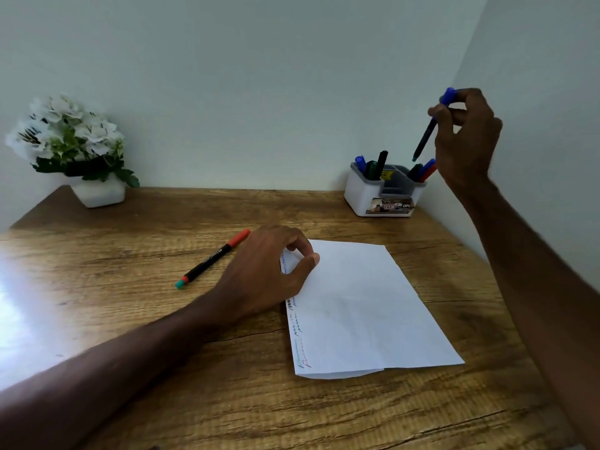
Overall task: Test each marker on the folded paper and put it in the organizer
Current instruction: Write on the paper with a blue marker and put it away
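We take the folded paper [367,306] as our landmark. It is a thin white sheet that lies flat on the wooden surface [227,401], which has a brown grain with dark cracks. Short wavy test lines in several colours run down the left edge of the paper, and a folded layer shows at its near edge.

The left grip [266,271] rests on the upper left corner of the paper. The thumb and the bent forefinger make a ring and their tips touch the sheet. We cannot tell if they pinch the edge or only press it down.

Left of the paper, just beyond this grip, lies a slim black marker [212,259] with a red cap and a teal end.

Behind the paper, at the far right, stands the organizer [360,196]. It is a white plastic box with rounded corners and grey dividers, and several markers stand in it. The right grip [467,138] is raised above it and pinches the blue marker [428,131] near its blue cap. The dark barrel is tilted, with its teal end down, just over the right compartment and not inside.

Far behind the paper to the left, white flowers [71,134] stand in a white square pot.
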`<state>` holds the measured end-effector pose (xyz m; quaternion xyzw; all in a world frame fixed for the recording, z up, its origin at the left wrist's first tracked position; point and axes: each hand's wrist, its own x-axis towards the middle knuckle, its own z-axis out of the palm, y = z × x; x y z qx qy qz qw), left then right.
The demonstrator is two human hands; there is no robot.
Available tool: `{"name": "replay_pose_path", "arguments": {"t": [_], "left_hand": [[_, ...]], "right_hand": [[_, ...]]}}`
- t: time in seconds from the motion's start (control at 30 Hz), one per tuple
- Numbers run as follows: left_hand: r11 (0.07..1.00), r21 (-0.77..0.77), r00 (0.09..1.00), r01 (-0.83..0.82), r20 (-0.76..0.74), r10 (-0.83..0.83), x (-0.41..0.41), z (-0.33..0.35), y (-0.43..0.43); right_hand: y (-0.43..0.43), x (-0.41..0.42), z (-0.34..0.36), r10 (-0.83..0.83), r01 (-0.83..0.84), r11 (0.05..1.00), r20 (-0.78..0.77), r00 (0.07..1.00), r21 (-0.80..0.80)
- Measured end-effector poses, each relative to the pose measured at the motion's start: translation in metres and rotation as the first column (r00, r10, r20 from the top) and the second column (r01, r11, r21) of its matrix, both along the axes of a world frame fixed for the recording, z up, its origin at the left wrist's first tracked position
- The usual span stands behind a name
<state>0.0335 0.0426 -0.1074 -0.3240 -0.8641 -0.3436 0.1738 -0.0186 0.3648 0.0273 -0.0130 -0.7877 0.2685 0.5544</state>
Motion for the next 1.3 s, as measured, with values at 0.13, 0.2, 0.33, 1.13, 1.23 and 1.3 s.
{"name": "replay_pose_path", "arguments": {"t": [0.13,0.2,0.33,1.13,1.23,1.3], "left_hand": [[1.0,-0.012,1.0,0.001,0.02,-0.001,-0.001,-0.001,0.0],[1.0,-0.007,1.0,0.007,0.008,-0.007,-0.001,-0.001,0.0],[1.0,-0.008,1.0,0.0,0.003,0.0,0.001,0.0,0.0],[1.0,-0.023,1.0,-0.001,0.024,0.002,0.0,0.001,0.001],[1.0,-0.023,1.0,-0.011,0.019,0.011,0.001,0.001,0.001],[1.0,-0.011,1.0,-0.005,0.015,0.006,0.001,0.001,0.001]], "right_hand": [[-0.003,-0.004,0.002,-0.014,0.014,1.0,-0.001,1.0,0.013],[0.002,-0.009,-0.005,-0.026,0.025,0.999,0.041,0.999,0.025],[0.016,-0.019,-0.027,-0.029,0.021,0.999,0.182,0.983,0.043],[0.037,-0.03,-0.045,-0.094,0.075,0.995,0.312,0.945,0.072],[0.035,-0.023,-0.045,-0.07,0.055,0.997,0.297,0.952,0.058],[0.033,-0.016,-0.046,-0.035,0.021,0.998,0.246,0.969,0.058]]}}
